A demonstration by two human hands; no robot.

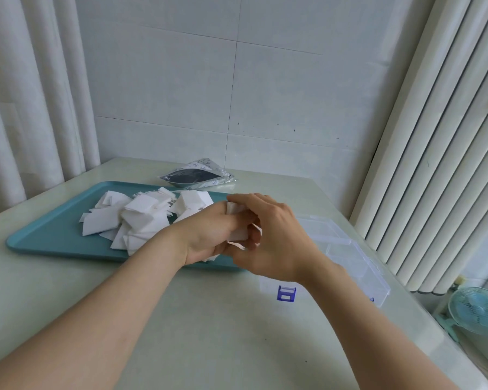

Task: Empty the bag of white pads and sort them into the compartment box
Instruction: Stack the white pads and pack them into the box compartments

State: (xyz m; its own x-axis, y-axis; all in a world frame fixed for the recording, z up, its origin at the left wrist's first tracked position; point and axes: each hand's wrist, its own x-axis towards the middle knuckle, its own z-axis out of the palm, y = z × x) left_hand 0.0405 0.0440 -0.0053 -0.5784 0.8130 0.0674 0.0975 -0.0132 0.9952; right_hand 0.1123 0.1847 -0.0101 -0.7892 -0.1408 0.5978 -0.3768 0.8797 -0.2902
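Thin, flat, square white pads [135,218] lie heaped loosely on a smooth teal tray [54,235] toward the table's [181,319] left edge. Over the tray's right end, the left hand [209,235] and right hand [271,237] meet, both clasping a small stack of pads [237,220] between them. The crinkled silvery bag [197,174], gaping open and dark inside, lies behind the tray near the far edge; its print is unreadable. The clear plastic compartment box [350,254] with blue latches [286,293] sits by the right edge.
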